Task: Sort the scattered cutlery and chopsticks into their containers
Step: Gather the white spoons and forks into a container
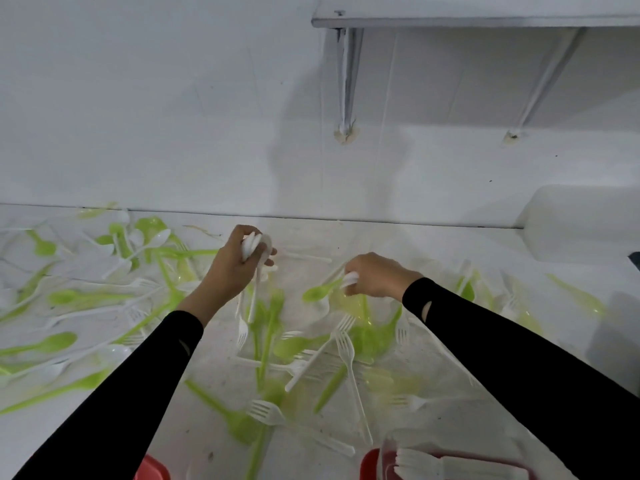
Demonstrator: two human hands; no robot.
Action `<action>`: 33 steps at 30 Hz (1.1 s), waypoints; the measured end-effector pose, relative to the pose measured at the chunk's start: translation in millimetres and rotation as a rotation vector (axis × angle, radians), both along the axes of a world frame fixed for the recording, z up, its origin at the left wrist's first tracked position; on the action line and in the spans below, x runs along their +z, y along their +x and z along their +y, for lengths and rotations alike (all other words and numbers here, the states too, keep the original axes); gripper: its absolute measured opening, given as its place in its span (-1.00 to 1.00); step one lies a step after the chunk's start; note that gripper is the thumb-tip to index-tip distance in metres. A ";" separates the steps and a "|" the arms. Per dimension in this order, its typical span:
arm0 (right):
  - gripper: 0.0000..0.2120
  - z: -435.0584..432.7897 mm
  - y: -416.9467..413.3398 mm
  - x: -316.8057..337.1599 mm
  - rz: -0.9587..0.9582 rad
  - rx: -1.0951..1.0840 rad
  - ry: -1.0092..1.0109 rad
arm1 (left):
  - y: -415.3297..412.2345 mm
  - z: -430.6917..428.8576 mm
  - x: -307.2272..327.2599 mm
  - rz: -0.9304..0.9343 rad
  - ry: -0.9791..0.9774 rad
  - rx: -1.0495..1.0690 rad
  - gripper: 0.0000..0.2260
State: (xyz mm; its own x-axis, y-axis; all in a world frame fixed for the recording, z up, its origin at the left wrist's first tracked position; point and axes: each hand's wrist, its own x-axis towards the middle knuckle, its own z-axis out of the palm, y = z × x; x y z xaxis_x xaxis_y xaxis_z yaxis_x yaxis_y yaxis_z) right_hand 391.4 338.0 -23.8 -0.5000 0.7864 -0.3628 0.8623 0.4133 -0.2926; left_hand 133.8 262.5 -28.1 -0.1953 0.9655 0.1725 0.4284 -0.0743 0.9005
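White and green plastic spoons and forks lie scattered over the white counter (433,420). My left hand (230,268) grips a bundle of white spoons (254,245), bowls up near the wall and handles hanging down. My right hand (375,275) is low over the pile and pinches a white spoon (349,279); a green spoon (317,292) lies just left of its fingers. A red container (372,462) at the bottom right holds white cutlery (419,462). A second red container (152,469) shows at the bottom edge, its contents hidden.
A white wall rises right behind the counter. A shelf (485,15) on metal brackets (348,77) hangs above at the right. A white box-like object (581,220) stands at the far right of the counter. White forks (346,344) and green handles cross in front of me.
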 end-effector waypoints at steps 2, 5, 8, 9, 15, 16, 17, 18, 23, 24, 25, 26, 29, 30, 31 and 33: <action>-0.54 -0.7 -0.9 3.8 -0.081 -0.015 -0.006 | -3.7 -0.6 4.4 -0.127 0.004 0.041 -0.92; -0.70 -2.1 -10.5 5.8 0.010 0.015 0.125 | -13.3 4.4 10.2 -0.252 0.070 0.202 -0.84; -0.70 -11.7 -26.9 2.9 0.105 0.120 0.143 | -27.4 15.8 8.1 -0.245 0.074 0.342 -0.87; -0.67 -15.2 -31.6 -1.4 0.090 0.179 0.119 | -31.8 20.3 4.4 -0.205 0.035 0.361 -0.88; -0.64 -28.6 -43.4 -26.4 -0.012 0.407 0.058 | -36.4 34.3 -21.7 0.384 -0.233 0.197 -0.71; -0.68 -29.5 -42.9 -28.2 -0.003 0.412 0.063 | -34.2 35.8 -26.9 0.458 -0.231 0.135 -0.75; -0.73 -29.7 -42.1 -29.9 0.015 0.413 0.070 | -31.6 38.3 -32.3 0.489 -0.205 0.090 -0.83; -0.77 -29.1 -41.8 -30.8 0.034 0.416 0.081 | -29.1 41.4 -36.3 0.511 -0.169 0.061 -0.90; -0.83 -25.8 -37.7 -22.8 0.135 0.355 0.126 | -9.4 73.1 -37.8 0.568 -0.240 0.170 -0.84; -0.83 -24.0 -34.9 -19.9 0.169 0.319 0.125 | -6.4 81.2 -40.4 0.620 -0.298 0.129 -0.77; -0.82 -22.5 -32.0 -17.2 0.209 0.271 0.121 | -3.8 86.8 -42.7 0.692 -0.360 0.059 -0.71; -0.80 -20.0 -27.3 -14.8 0.239 0.215 0.118 | 0.6 91.3 -44.4 0.769 -0.407 -0.006 -0.69; -0.78 -10.9 -14.6 -14.0 0.276 0.063 0.159 | 8.7 96.8 -46.3 0.913 -0.407 -0.043 -0.72; -0.78 -7.3 -11.5 -15.3 0.272 0.030 0.180 | 11.2 96.3 -44.9 0.946 -0.372 -0.038 -0.74; -0.76 -3.1 -10.0 -16.4 0.270 0.002 0.193 | 12.0 94.4 -41.7 0.953 -0.329 -0.031 -0.76; -0.71 6.1 -10.4 -16.7 0.284 -0.054 0.196 | 9.3 91.8 -31.7 0.918 -0.261 -0.006 -0.79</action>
